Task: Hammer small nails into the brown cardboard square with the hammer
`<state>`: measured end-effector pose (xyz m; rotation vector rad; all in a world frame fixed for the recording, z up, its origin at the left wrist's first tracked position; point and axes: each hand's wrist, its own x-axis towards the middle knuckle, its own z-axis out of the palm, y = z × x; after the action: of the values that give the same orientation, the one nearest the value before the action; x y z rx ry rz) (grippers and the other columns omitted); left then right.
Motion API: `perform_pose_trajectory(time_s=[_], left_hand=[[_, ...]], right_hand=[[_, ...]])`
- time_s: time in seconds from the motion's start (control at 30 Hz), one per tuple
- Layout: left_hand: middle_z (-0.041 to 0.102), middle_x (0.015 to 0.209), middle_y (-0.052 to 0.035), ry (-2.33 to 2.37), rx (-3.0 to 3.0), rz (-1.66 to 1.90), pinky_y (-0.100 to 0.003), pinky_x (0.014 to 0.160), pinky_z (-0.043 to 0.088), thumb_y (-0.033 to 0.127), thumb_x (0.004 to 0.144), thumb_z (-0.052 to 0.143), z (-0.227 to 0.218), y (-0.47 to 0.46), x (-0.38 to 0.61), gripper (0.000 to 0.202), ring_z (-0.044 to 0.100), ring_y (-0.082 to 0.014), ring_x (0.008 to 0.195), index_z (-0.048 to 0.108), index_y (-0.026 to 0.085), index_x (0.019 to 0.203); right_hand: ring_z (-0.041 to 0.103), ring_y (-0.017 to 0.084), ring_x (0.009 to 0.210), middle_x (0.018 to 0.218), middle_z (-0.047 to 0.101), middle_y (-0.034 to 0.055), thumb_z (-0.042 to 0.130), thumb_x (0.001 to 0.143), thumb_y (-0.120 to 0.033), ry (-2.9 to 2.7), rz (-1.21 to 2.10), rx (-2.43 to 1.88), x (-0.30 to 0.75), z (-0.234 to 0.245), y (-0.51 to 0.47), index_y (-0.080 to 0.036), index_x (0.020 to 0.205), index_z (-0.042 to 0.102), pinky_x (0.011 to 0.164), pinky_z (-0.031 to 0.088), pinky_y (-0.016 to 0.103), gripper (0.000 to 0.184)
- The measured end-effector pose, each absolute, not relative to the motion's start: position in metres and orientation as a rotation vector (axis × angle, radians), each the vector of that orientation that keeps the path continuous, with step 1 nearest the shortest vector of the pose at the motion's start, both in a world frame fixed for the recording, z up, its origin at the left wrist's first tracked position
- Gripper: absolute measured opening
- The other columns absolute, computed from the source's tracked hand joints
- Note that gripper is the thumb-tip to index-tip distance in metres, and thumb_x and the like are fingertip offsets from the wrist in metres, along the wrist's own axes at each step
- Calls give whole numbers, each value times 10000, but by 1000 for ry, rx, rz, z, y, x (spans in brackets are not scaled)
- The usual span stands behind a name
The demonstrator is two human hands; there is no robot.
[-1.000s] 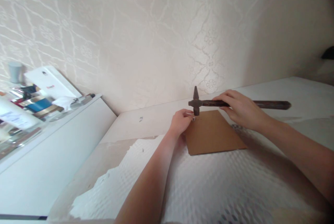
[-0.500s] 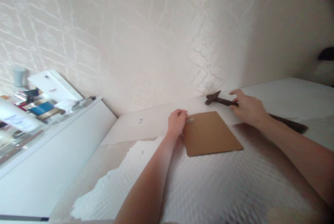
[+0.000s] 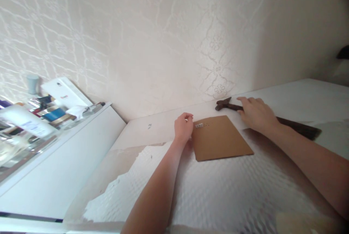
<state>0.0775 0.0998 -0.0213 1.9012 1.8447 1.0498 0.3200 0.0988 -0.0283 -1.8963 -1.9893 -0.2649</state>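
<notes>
My left hand (image 3: 184, 127) is at the left edge of a brown cardboard square (image 3: 222, 139), its thumb and fingers pinched together. Whatever it may hold is too small to make out. Near the cardboard's upper left corner is a row of small silvery pieces (image 3: 199, 125), with dark dots beside them. To the right, my right hand (image 3: 257, 114) is wrapped over the handle of a dark, worn hammer (image 3: 298, 127). The hammer head points left, close to the wall and beyond the cardboard.
Textured white sheeting (image 3: 223, 190) with a torn edge covers part of the white surface. Small bits (image 3: 149, 126) lie on the left. A white cabinet (image 3: 62, 157) there carries a white box (image 3: 67, 94), a grey cup (image 3: 33, 84) and clutter. A patterned wall (image 3: 163, 44) stands behind.
The view has shifted slightly, so the cabinet appears farther right. My right hand and the hammer sit slightly differently, with the hammer head a little lower. My left hand stays pinched by the cardboard.
</notes>
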Motion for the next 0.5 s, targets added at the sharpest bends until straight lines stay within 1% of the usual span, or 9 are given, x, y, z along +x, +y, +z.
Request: perform_pose_trajectory(time_s=[0.1,0.17,0.23,0.3,0.4,0.5], left_hand=[[709,969,-34,1929,1905,1051,-260,830,455,186,835,456,-19,106,69,250,635,-146,858,680,185,945],[706,991,-32,2031,1917,1024,-267,856,451,191,838,453,-14,112,55,259,636,-151,881,682,191,959],[699,1025,-36,2158,1960,967,-277,885,442,194,834,460,-7,118,32,268,631,-164,930,678,194,990],[694,1046,-46,2326,1946,857,-296,889,446,194,831,456,1,125,2,290,623,-189,978,672,195,1025],[673,1108,-64,2552,1869,644,-333,888,454,195,820,460,13,132,-46,318,600,-230,1046,663,205,1065],[675,1109,-52,2641,1756,372,-322,881,460,199,787,508,19,137,-83,321,602,-228,1052,666,232,1064]], right_hand=[[522,297,1058,1139,586,177,401,855,-212,-2073,-260,-1586,301,-27,90,-105,1255,472,871,429,414,420],[510,275,1106,1183,576,167,385,865,-210,-2152,-188,-1397,286,-28,82,-91,1276,461,939,408,394,434],[504,265,1136,1216,566,171,370,878,-214,-2234,-126,-1291,273,-31,75,-69,1299,443,974,394,383,452],[508,258,1148,1246,554,173,368,884,-225,-2295,-68,-1260,265,-35,71,-64,1314,430,982,397,379,463],[510,248,1160,1275,543,157,364,891,-252,-2324,3,-1290,266,-40,71,-88,1321,427,979,411,381,464],[514,249,1159,1278,546,141,357,895,-283,-2309,31,-1333,272,-43,75,-113,1315,436,972,422,400,460]])
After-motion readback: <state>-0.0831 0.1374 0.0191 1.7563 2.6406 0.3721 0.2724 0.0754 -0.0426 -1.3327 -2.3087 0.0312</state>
